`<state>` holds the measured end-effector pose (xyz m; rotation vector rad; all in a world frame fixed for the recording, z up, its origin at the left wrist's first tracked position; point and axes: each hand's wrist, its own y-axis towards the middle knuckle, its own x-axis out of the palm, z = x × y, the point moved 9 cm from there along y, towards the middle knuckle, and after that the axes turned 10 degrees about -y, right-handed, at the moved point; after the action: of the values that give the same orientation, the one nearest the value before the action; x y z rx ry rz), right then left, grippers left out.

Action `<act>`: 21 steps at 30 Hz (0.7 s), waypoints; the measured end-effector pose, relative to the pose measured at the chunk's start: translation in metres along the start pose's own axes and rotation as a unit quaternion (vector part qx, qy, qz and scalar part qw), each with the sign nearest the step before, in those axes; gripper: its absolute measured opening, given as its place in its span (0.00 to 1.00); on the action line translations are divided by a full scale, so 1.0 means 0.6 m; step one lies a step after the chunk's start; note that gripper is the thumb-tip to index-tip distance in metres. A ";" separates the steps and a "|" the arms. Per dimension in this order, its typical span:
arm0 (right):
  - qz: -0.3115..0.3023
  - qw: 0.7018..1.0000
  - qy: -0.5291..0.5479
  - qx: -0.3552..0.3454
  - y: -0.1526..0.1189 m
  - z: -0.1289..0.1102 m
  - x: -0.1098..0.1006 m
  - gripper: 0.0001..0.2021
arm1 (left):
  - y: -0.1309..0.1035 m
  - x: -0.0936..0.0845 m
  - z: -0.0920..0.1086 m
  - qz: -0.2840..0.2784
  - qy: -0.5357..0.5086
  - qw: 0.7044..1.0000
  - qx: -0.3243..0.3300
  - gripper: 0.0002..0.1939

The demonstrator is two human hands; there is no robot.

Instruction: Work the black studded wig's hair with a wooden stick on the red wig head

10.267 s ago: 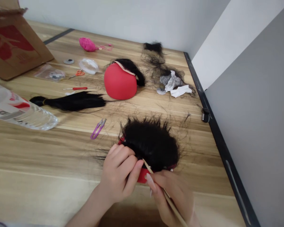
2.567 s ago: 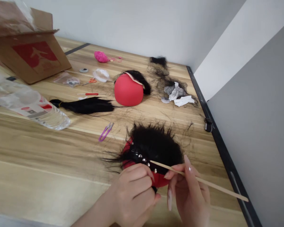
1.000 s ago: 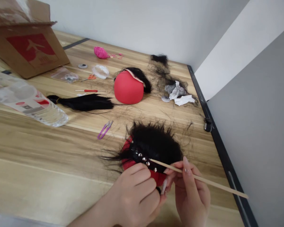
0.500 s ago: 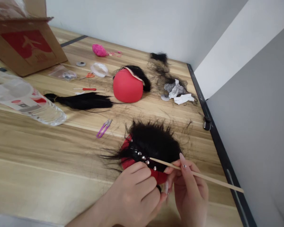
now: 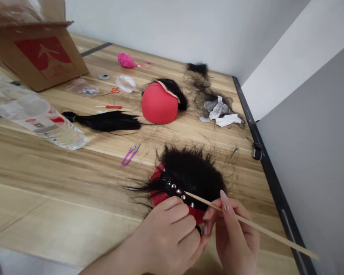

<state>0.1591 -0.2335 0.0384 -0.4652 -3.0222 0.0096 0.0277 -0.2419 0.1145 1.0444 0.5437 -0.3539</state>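
A red head form (image 5: 158, 196) lies on the table, largely covered by a black hairpiece (image 5: 195, 172) with short bristling hair. Several round silver pin heads (image 5: 179, 191) dot the hairpiece's near edge. My right hand (image 5: 237, 225) pinches a thin wooden stick (image 5: 275, 235), whose pale tip meets the hairpiece beside the pins. Against the near side of the form, my left hand (image 5: 172, 233) is closed with curled fingers. A bit of black hair (image 5: 199, 229) shows at its fingertips; the rest of its grip is hidden. Both hands' fingertips are close together.
Purple thread snips (image 5: 130, 154) lie left of the form. Behind are a second red head form (image 5: 159, 103), a black hair bundle (image 5: 109, 120), a red-handled hook (image 5: 113, 107), a water bottle (image 5: 46, 118), a cardboard box (image 5: 43, 57), pink yarn (image 5: 125, 60) and crumpled tissue (image 5: 219, 109).
The whole view has shifted slightly, so things sit further right. The stick's rear end has swung lower and extends further right; its tip stays by the pins. Both hands keep their grip.
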 end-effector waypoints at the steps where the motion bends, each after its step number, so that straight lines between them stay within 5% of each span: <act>1: 0.000 1.000 -0.002 -0.001 0.000 0.000 0.000 0.10 | 0.000 0.000 -0.001 -0.003 -0.001 1.000 -0.002 0.17; 21: 0.038 0.997 -0.063 -0.013 -0.005 -0.008 -0.001 0.09 | 0.006 0.002 -0.002 -0.008 -0.006 1.000 -0.003 0.16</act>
<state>0.1593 -0.2369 0.0435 -0.6048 -3.1286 0.0061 0.0300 -0.2392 0.1161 1.0316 0.5425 -0.3716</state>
